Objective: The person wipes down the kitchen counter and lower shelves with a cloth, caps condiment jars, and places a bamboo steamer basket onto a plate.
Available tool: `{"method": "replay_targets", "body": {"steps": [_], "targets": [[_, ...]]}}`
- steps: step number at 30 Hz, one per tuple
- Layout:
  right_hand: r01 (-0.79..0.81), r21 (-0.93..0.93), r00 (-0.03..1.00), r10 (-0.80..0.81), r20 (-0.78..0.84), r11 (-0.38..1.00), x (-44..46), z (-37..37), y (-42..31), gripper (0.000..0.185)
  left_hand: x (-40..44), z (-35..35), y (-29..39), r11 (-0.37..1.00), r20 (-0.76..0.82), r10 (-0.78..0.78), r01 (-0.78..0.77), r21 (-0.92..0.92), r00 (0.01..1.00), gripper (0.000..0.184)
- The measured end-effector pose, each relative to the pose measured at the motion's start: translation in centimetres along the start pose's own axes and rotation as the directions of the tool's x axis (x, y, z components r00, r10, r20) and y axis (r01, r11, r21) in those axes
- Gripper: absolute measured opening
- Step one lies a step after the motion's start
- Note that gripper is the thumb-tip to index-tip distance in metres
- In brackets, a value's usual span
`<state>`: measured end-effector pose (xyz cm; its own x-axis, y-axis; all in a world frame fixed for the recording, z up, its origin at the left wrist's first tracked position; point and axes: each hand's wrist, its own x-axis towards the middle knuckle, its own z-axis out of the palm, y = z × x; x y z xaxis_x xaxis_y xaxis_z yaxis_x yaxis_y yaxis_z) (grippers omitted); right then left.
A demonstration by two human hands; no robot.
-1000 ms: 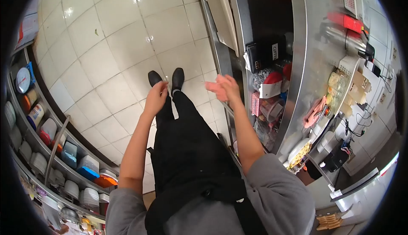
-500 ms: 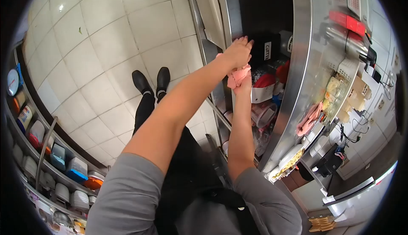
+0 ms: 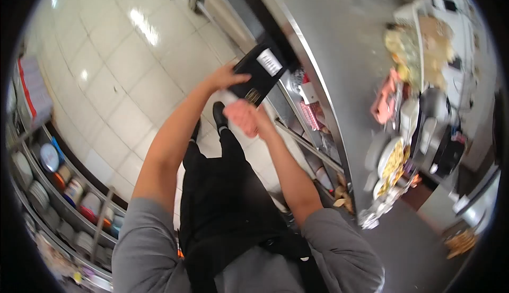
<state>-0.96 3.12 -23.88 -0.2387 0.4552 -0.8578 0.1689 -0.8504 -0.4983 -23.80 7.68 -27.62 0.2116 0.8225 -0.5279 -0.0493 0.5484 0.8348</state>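
Note:
A black box [image 3: 249, 83] with a white label and small gold print is tilted over the floor, just outside the under-counter shelf. My left hand [image 3: 225, 77] is closed on its left edge, thumb across the front face. My right hand [image 3: 260, 121] is closed around a crumpled pink cloth [image 3: 239, 115], just below the box's lower edge. Whether the cloth touches the box I cannot tell, and the right fingers are mostly hidden by it.
The steel counter [image 3: 339, 54] runs along my right, with another pink cloth [image 3: 385, 98], a dish of yellowish food [image 3: 393, 158] and a white basket [image 3: 409, 13]. Packed items fill the shelf below. At left stands a rack [image 3: 79, 179] of dishes and containers.
The black box has come out of the shelf towards me, in my left hand. My hands, together at the cloth before, are now apart; the cloth stays in my right hand.

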Motion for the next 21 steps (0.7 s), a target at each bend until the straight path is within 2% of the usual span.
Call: {"method": "replay_targets", "body": {"steps": [1,2,4,5,6,7,8,9,10,12,13,14,16,17,18,19,20,21], "targets": [[0.063,-0.022,0.996,-0.062,0.06,0.998,-4.0,2.3,-0.3,0.059,-3.4,-0.1,-0.6,0.997,0.039,-0.056,0.058,-0.055,0.998,0.06],[0.072,0.0,0.996,-0.072,0.056,0.997,-6.6,3.6,1.3,0.054,-7.9,0.7,0.4,0.99,-0.035,-0.091,0.087,-0.107,0.995,0.062],[0.091,0.045,0.994,-0.093,0.048,0.995,-11.5,6.0,4.3,0.047,-14.3,2.5,0.4,0.986,-0.059,-0.112,0.104,-0.13,0.992,0.061],[-0.054,-0.045,0.997,0.052,-0.06,0.998,-13.7,5.7,6.1,0.05,-17.2,3.7,0.0,0.985,-0.066,-0.121,0.112,-0.132,0.99,0.061],[-0.063,0.217,0.979,0.017,0.204,0.974,-16.8,6.2,6.1,0.056,-19.2,4.8,0.3,0.988,-0.049,-0.12,0.115,-0.101,0.991,0.061],[-0.198,0.424,0.891,-0.018,0.454,0.884,-20.0,6.7,6.1,0.061,-21.3,6.0,0.3,0.991,-0.023,-0.119,0.117,-0.06,0.993,0.061],[-0.161,0.457,0.912,-0.044,0.407,0.875,-21.6,6.7,8.5,0.063,-23.5,7.1,1.4,0.994,0.035,-0.095,0.093,0.055,0.995,0.064],[-0.117,0.333,0.95,0.009,0.311,0.936,-25.3,6.2,8.0,0.062,-25.0,8.1,1.5,0.989,0.095,-0.116,0.106,0.1,0.989,0.062],[-0.095,0.593,0.851,-0.244,0.465,0.8,-25.9,6.8,11.0,0.06,-26.1,9.2,1.6,0.983,0.138,-0.14,0.121,0.137,0.98,0.061],[-0.058,0.708,0.798,-0.393,0.456,0.704,-28.7,6.2,14.2,0.06,-28.3,12.1,3.6,0.971,0.25,-0.182,0.134,0.196,0.951,0.06],[-0.033,0.755,0.776,-0.459,0.432,0.655,-30.6,5.7,15.2,0.061,-29.1,13.9,4.0,0.97,0.329,-0.189,0.124,0.209,0.925,0.06],[0.061,0.678,0.83,-0.414,0.373,0.733,-34.2,5.0,14.0,0.062,-29.1,15.0,4.0,0.969,0.409,-0.199,0.118,0.216,0.89,0.061],[0.347,0.633,0.867,-0.495,0.064,0.691,-34.9,4.0,19.2,0.054,-29.9,18.4,4.0,0.969,0.523,-0.148,0.016,0.248,0.839,0.055],[0.472,0.561,0.852,-0.516,-0.092,0.68,-35.3,3.5,22.0,0.05,-30.5,20.1,4.0,0.975,0.611,-0.202,0.102,0.195,0.765,0.055],[0.19,0.893,0.952,-0.298,-0.066,0.409,-36.9,3.6,22.5,0.045,-31.1,21.7,4.0,0.967,0.687,-0.253,0.201,0.156,0.682,0.055],[0.355,0.758,0.935,-0.18,-0.307,0.548,-38.2,3.1,24.3,0.037,-31.7,23.7,4.3,0.937,0.703,-0.347,0.263,0.231,0.621,0.059],[0.392,0.76,0.919,-0.188,-0.346,0.518,-40.0,2.8,25.0,0.037,-30.0,24.7,1.5,0.876,0.757,-0.46,0.379,0.3,0.464,0.061],[0.511,0.743,0.859,-0.238,-0.453,0.432,-42.3,2.9,25.2,0.042,-30.7,27.0,2.0,0.805,0.774,-0.557,0.429,0.411,0.303,0.064]]}}
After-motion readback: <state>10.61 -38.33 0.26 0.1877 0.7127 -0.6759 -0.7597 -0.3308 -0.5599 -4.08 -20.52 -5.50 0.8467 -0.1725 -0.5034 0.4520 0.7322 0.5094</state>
